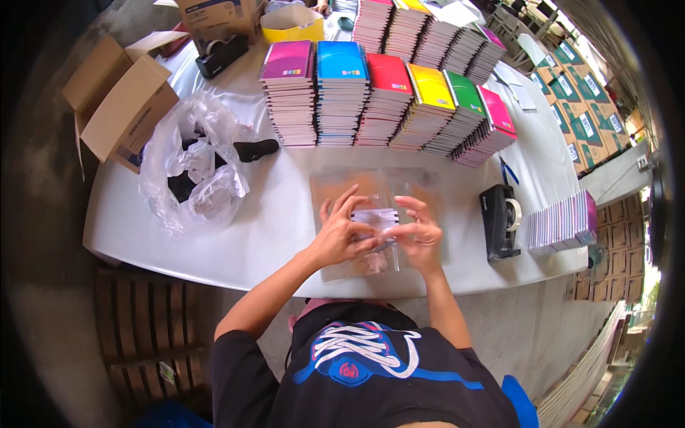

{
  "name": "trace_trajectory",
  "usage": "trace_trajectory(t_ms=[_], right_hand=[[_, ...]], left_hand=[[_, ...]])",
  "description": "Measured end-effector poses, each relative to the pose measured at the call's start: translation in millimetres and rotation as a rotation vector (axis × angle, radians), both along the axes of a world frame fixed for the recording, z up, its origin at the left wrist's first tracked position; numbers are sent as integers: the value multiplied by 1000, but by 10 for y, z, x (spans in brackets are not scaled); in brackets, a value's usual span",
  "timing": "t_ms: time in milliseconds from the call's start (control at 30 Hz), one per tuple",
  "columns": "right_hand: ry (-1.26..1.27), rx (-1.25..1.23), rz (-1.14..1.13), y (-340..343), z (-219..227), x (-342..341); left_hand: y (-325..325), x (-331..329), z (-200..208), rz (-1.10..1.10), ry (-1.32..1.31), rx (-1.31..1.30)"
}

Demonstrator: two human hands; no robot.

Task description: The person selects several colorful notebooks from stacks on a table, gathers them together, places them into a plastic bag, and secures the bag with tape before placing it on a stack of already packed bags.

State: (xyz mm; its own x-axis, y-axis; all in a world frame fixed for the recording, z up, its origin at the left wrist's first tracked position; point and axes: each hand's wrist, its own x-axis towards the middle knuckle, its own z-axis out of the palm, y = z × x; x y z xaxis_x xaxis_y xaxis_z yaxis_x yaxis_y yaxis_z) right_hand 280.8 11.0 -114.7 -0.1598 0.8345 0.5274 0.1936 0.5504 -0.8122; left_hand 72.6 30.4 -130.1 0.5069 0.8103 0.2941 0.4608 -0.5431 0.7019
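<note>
Between my hands is a small bundle of white-edged notebooks [374,217], with dark marks along its sides. It sits over a clear plastic sheet [335,265] that lies on the table before me. My left hand [346,230] curls around the bundle's left side, thumb at the near edge and fingers over the far one. At the right end, my right hand [419,234] grips with its thumb against the near corner and its fingers bent above. Parts of the bundle are hidden by my fingers.
Tall stacks of coloured spiral notebooks [342,93] stand across the far side. To the right are a black tape dispenser [499,221], blue pliers [508,171] and a notebook row [560,222]. A crumpled plastic bag [193,167] and open carton [128,107] occupy the left.
</note>
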Motion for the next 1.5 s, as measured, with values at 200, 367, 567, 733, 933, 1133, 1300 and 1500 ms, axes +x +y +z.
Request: trace_trajectory(t_ms=[200, 367, 567, 733, 933, 1133, 1300, 1500], right_hand=[[-61, -462, 224, 63, -33, 96], [136, -684, 28, 137, 83, -175], [186, -817, 139, 285, 114, -84], [218, -1083, 369, 509, 86, 279], [162, -852, 331, 741, 145, 2], [214, -604, 147, 523, 380, -136], [-211, -665, 119, 294, 215, -96], [-30, -957, 88, 426, 143, -64]], left_hand=[[158, 115, 7, 43, -435, -242], [333, 139, 1, 111, -415, -302], [174, 99, -119, 138, -627, -562], [63, 103, -55, 178, -560, -684], [106, 128, -25, 194, -433, -689], [167, 106, -160, 255, -244, -636], [225, 167, 20, 318, -239, -582], [323, 49, 105, 192, -218, -766]])
